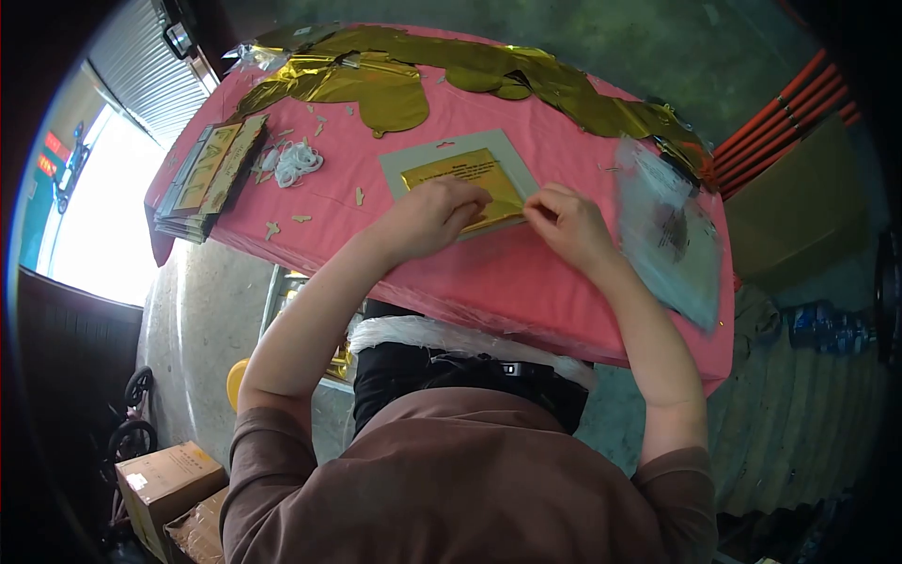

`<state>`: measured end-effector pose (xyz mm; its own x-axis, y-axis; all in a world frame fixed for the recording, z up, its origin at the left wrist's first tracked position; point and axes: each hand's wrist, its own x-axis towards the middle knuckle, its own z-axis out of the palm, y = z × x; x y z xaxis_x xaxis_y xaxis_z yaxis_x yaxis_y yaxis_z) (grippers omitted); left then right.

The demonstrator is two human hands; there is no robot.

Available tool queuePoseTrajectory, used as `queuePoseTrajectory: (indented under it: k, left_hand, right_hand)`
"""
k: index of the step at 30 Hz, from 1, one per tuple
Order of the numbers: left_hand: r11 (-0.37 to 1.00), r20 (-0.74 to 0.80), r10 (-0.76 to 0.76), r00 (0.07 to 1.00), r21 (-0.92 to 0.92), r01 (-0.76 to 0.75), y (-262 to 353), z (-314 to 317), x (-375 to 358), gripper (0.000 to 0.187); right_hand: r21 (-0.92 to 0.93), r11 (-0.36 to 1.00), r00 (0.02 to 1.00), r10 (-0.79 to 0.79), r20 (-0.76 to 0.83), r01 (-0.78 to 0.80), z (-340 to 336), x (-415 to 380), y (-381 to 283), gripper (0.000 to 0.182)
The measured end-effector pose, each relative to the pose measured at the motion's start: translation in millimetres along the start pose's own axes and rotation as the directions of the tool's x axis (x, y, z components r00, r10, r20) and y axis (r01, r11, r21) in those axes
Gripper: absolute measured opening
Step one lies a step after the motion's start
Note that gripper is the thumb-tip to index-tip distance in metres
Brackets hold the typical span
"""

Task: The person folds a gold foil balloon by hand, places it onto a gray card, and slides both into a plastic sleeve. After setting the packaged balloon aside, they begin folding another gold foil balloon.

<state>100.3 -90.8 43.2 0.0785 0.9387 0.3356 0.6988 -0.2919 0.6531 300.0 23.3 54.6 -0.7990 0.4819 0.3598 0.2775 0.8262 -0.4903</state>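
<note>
A folded gold foil balloon (481, 167) with printed dark text lies on a grey backing card (404, 162) that has a hang slot at its top. My left hand (434, 218) rests over the lower left of the foil, its fingers curled inward and closed. At the lower right corner of the card, my right hand (569, 222) is closed in a pinch, thumb against fingers. What either hand has between its fingertips is too small or hidden to make out.
A pink-covered table (451, 282) carries gold foil balloons (395, 99) along its far edge. Left are a stack of packed cards (202, 179), a white string bundle (296, 163) and scattered small pale pieces (272, 229). Clear plastic bags (669, 240) lie right. Cardboard boxes (169, 479) stand on the floor.
</note>
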Motion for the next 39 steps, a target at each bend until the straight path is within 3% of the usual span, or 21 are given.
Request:
queuePoseTrajectory:
  k: [4,6,7,9,19,21,25,30,34,39]
  left_hand:
    - [0.997,-0.111,-0.061,0.992,-0.043,0.057,-8,-4,-7,0.02]
    - [0.997,-0.129,0.073,0.989,0.042,-0.068,-17,-6,-11,0.018]
    - [0.997,-0.13,0.069,0.989,0.044,-0.064,-19,-5,-12,0.018]
    - [0.972,-0.018,0.188,0.982,0.149,-0.183,-21,-3,-15,0.017]
    - [0.98,0.053,0.103,0.993,0.167,-0.11,-21,-3,-19,0.016]
    - [0.979,0.053,0.101,0.993,0.17,-0.109,-20,-3,-19,0.016]
    - [0.978,0.067,0.103,0.992,0.176,-0.114,-21,-3,-19,0.017]
    - [0.977,0.082,0.12,0.989,0.165,-0.132,-21,-4,-20,0.022]
    - [0.976,0.091,0.117,0.989,0.172,-0.132,-20,-4,-20,0.025]
    - [0.978,0.088,0.102,0.991,0.173,-0.116,-19,-4,-20,0.024]
  right_hand:
    - [-0.027,0.994,0.994,-0.101,0.04,0.102,10,-11,-14,0.009]
    - [-0.005,0.974,0.973,-0.228,0.02,0.229,18,-15,-20,0.013]
    - [-0.001,0.973,0.973,-0.231,0.021,0.231,22,-17,-23,0.013]
    - [-0.029,0.965,0.966,-0.259,0.019,0.259,30,-18,-28,0.018]
    - [-0.028,0.989,0.954,-0.134,0.268,0.146,22,-12,-31,0.011]
    - [-0.016,0.964,0.946,-0.256,0.198,0.265,22,-11,-30,0.01]
    - [-0.013,0.956,0.933,-0.281,0.223,0.292,21,-8,-32,0.009]
    - [-0.118,0.923,0.88,-0.302,0.367,0.366,26,-5,-29,0.011]
    - [-0.1,0.91,0.868,-0.345,0.356,0.403,27,-4,-25,0.011]
    - [0.087,0.95,0.927,-0.313,0.207,0.301,23,-8,-29,0.008]
